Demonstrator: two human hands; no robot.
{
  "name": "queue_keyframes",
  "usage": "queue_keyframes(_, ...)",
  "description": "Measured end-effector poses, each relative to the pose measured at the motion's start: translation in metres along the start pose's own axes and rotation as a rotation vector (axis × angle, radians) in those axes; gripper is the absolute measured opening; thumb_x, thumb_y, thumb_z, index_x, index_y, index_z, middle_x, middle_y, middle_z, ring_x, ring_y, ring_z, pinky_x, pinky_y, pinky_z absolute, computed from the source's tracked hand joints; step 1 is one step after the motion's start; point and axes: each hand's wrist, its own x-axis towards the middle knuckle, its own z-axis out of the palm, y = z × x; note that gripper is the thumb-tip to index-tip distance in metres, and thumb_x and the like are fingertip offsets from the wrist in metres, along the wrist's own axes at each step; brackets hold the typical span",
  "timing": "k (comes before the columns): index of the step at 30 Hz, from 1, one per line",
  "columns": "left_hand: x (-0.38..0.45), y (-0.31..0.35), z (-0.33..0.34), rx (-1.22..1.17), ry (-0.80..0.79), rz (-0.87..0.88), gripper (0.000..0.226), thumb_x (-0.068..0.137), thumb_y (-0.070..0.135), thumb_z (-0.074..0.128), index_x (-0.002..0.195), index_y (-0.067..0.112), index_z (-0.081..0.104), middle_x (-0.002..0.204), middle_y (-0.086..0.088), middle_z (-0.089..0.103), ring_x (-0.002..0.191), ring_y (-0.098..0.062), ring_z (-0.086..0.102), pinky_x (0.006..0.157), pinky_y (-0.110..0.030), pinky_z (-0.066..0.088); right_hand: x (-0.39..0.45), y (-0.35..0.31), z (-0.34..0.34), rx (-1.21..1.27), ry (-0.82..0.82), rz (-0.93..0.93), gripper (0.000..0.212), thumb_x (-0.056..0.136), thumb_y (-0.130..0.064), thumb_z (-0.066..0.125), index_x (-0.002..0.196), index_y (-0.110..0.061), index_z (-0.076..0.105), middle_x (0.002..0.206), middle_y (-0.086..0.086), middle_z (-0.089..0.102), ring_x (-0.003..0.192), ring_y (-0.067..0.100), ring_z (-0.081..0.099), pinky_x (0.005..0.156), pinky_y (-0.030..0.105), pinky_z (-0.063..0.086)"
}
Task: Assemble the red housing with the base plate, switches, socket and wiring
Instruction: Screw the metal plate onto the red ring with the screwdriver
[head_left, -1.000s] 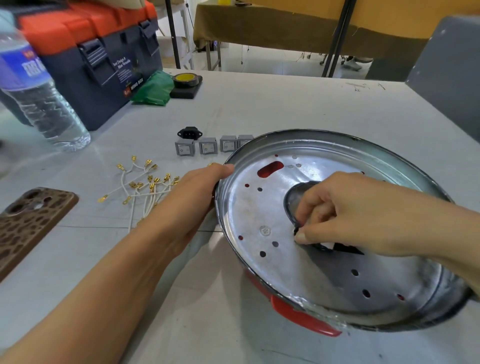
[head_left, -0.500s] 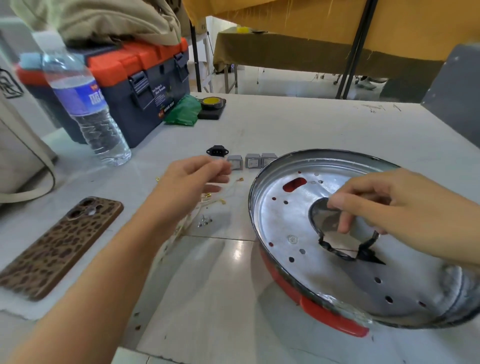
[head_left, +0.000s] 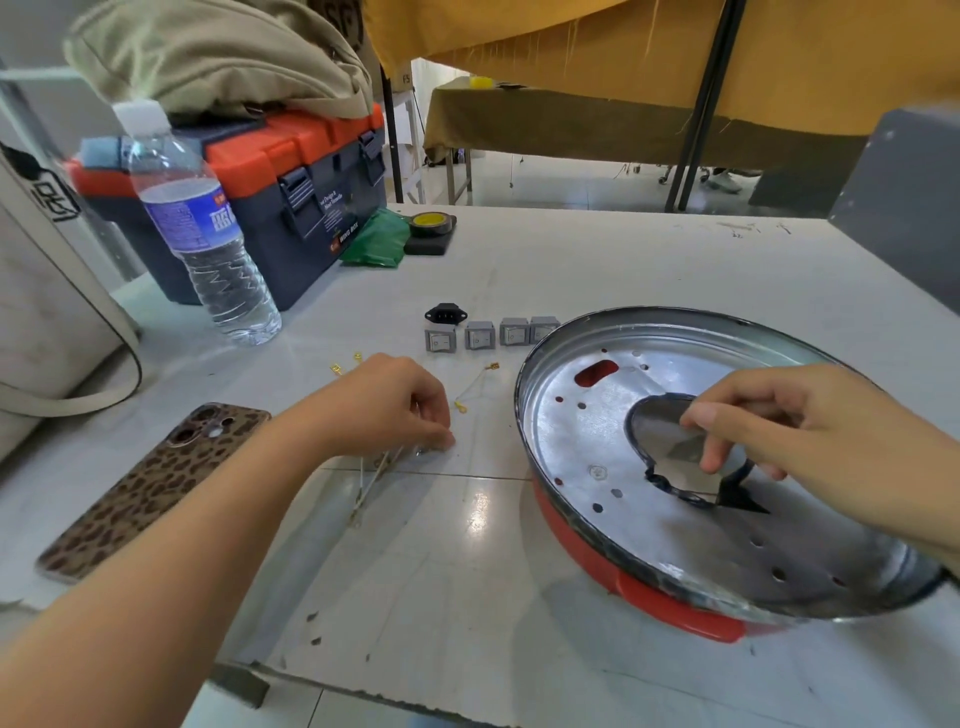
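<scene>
A pale, scuffed table (head_left: 649, 270) fills the view, with a mustard cloth (head_left: 675, 62) draped over black stands behind it.

On the table's right side the red housing (head_left: 670, 608) sits tilted, a round shallow pan with a glossy red outer wall and a dark rim. Inside it lies the base plate (head_left: 582, 447), dull silvery metal punched with small round holes, one oblong slot showing red, and a large central opening with a ragged black edge. The right hand (head_left: 795, 431) hovers over that opening, fingers curled downward; whether it grips the edge cannot be told.

Left of the pan, the left hand (head_left: 395, 405) is down on the table, fingertips pinched together on thin white wires (head_left: 374, 478) with brass-yellow terminals. Beyond them stand four grey square switches (head_left: 491, 333) in a row and, just behind the leftmost, a black socket (head_left: 445, 314).

Farther out lie a leopard-patterned phone (head_left: 156, 483), a clear ribbed water bottle (head_left: 202, 228) with a blue label, and a navy toolbox (head_left: 291, 208) with an orange lid, marked "WING BOX". Beside it are crumpled green plastic (head_left: 376, 241) and a yellow tape roll (head_left: 431, 222).
</scene>
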Motion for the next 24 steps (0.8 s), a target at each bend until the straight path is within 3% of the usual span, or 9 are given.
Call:
queue_keyframes(3,-0.004,0.003,0.002,-0.031,0.079,0.017,0.017,0.078,0.042,0.069,0.074,0.026,0.070,0.079,0.011,0.064,0.075,-0.005,0.056,0.067,-0.023,0.046,-0.002,0.001,-0.001,0.016,0.022,-0.003,0.013,0.084,-0.035,0.058,0.077,-0.035,0.069,0.064,-0.006,0.071,0.047,-0.001,0.050,0.048,0.012,0.043)
queue_keyframes(9,-0.011,0.007,0.003,0.016,-0.008,0.035,0.006,0.076,0.032,0.074,0.077,0.028,0.070,0.090,0.008,0.059,0.083,-0.008,0.054,0.077,-0.024,0.043,-0.007,0.004,-0.006,0.036,0.053,-0.015,0.015,0.085,-0.038,0.057,0.080,-0.031,0.069,0.068,-0.006,0.072,0.050,0.011,0.045,0.060,0.035,0.043)
queue_keyframes(16,-0.014,0.017,0.008,0.030,0.040,0.062,0.007,0.079,0.021,0.072,0.076,0.027,0.068,0.086,0.006,0.060,0.082,-0.006,0.051,0.066,-0.018,0.035,-0.019,0.024,-0.028,0.118,0.327,-0.059,0.012,0.080,-0.037,0.063,0.082,-0.029,0.072,0.074,-0.006,0.071,0.058,0.001,0.055,0.059,0.017,0.046)
queue_keyframes(20,-0.014,0.024,0.007,-0.150,0.159,0.063,0.018,0.077,0.010,0.071,0.069,0.025,0.065,0.072,0.009,0.065,0.069,0.000,0.057,0.060,-0.008,0.040,-0.026,0.044,-0.049,0.129,0.503,-0.016,0.013,0.083,-0.021,0.067,0.078,-0.032,0.072,0.079,-0.011,0.071,0.072,0.004,0.060,0.071,0.015,0.047)
queue_keyframes(24,-0.010,0.034,0.006,-0.483,0.302,0.070,0.015,0.078,0.008,0.073,0.073,0.020,0.065,0.069,0.004,0.067,0.062,0.000,0.059,0.062,-0.010,0.047,-0.031,0.063,-0.064,0.033,0.557,0.121,0.019,0.085,-0.014,0.065,0.076,-0.030,0.068,0.081,-0.011,0.069,0.078,0.009,0.060,0.069,0.016,0.043)
